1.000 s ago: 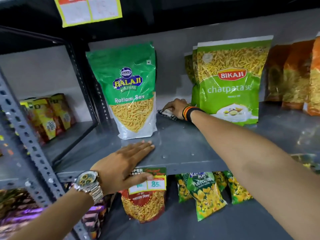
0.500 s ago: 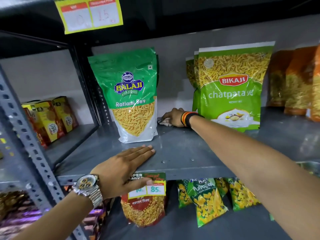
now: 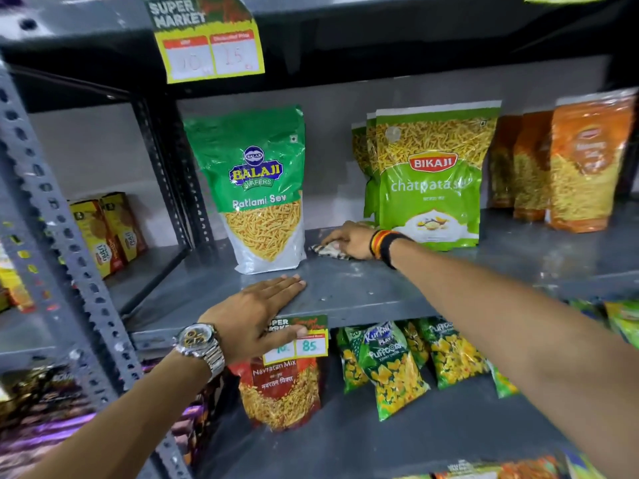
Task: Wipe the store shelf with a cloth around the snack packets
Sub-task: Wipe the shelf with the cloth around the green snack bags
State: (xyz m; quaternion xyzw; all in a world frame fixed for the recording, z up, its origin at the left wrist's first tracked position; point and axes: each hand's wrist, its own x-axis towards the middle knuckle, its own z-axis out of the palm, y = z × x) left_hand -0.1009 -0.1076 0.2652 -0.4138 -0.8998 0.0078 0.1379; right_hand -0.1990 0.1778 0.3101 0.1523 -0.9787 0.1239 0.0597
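My right hand presses a small patterned cloth onto the grey metal shelf, deep in the gap between two upright packets. The green Balaji Ratlami Sev packet stands to the cloth's left. To its right stand the light green Bikaji packets. At the shelf's front edge my left hand lies flat with its fingers spread and its thumb over a price tag; it holds nothing. A watch is on that wrist.
Orange snack packets stand at the shelf's right end. Yellow boxes sit in the bay to the left, beyond a perforated upright. Below hang a red Navratan Mix packet and green puffcorn packets. A price tag hangs overhead.
My right hand with the cloth has stayed in the gap between the packets, shifting only slightly. My left hand has kept its place. The camera has tilted up a little.
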